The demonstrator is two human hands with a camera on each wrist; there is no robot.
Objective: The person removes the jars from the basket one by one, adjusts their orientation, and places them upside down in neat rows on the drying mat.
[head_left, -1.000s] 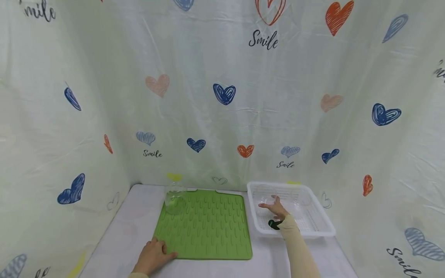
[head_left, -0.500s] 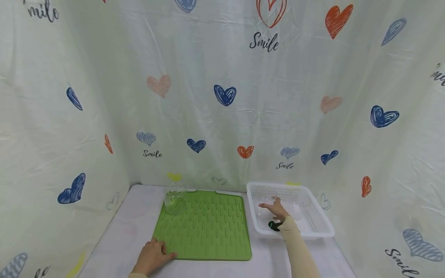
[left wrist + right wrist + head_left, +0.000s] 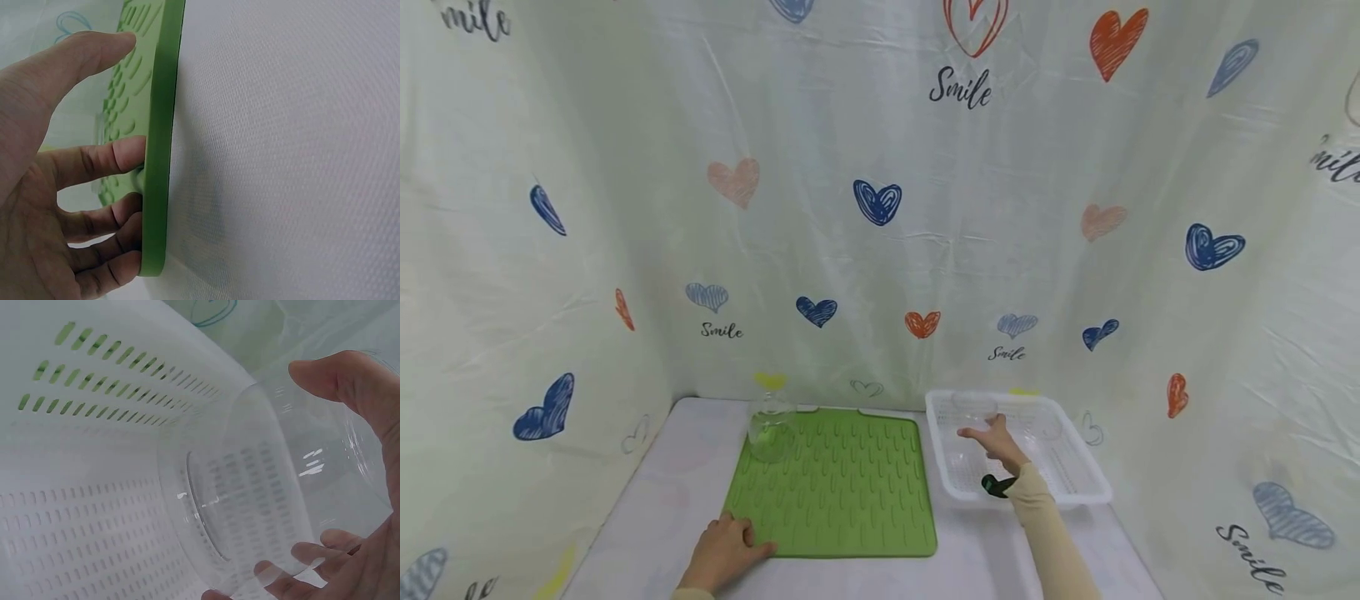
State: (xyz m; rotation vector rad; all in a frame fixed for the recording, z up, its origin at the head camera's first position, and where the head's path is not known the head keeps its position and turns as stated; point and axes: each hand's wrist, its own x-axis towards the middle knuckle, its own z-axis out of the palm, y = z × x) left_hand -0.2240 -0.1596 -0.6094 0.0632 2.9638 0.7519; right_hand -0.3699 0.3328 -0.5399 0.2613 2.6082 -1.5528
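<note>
Inside the white plastic basket [image 3: 951, 483] on the right, my right hand [image 3: 1000, 442] has its thumb and fingers spread round a clear, round, bowl-like glass [image 3: 250, 481]. The see-through wall of that glass shows the basket's slots behind it. My left hand [image 3: 722, 550] rests at the near left corner of a green ridged mat [image 3: 850, 492]. In the left wrist view its fingertips [image 3: 129, 153] touch the mat's edge, with the thumb stretched out apart from them. Another clear glass vessel [image 3: 772, 433] stands on the mat's far left part.
A white cloth covers the table [image 3: 662, 475]. A curtain [image 3: 820, 233] printed with hearts hangs behind and at both sides. Close to my right wrist is a small dark green piece [image 3: 998, 486].
My right hand has shifted slightly and turned, and the rim of the clear glass now shows near the basket's back left. My left hand stays on the mat. The head view has swung slightly.
</note>
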